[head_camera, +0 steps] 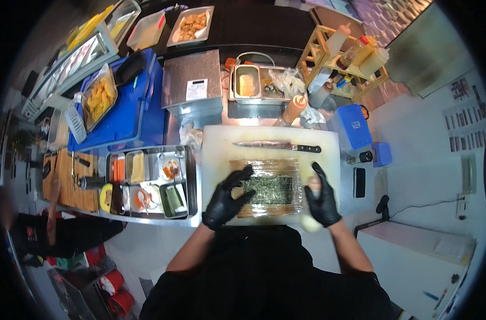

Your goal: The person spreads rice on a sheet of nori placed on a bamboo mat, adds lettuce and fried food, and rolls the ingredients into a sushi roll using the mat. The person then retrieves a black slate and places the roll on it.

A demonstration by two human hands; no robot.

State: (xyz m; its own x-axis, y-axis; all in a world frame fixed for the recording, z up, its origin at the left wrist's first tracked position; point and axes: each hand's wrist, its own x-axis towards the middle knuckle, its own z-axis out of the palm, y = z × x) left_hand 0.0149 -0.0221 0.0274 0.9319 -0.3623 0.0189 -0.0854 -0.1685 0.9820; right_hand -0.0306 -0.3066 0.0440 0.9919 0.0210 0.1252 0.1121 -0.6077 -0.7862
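Observation:
My black-gloved left hand [227, 200] is spread over the left part of a bamboo rolling mat [267, 211] with a shiny plastic-like cover. Its thumb reaches the left edge of a dark green nori sheet [270, 190] lying on the mat. To the mat's right is my black-gloved right hand [322, 198], thumb and fingers apart around a pinkish-tan part. A pale, blurred, rounded thing [311, 223] shows just below that hand; whether it is held, or joined to the tan part, I cannot tell. A kitchen knife [277, 145] lies across the white cutting board [219, 138] beyond the mat.
Left of the board is a metal tray [191, 180] of filling containers. Behind stand a steel box [191, 80], an orange sauce bottle [295, 108] and a wooden bottle rack [347, 66]. At right lie a phone [359, 182] and blue-lidded box [353, 126]. Another person [50, 236] stands far left.

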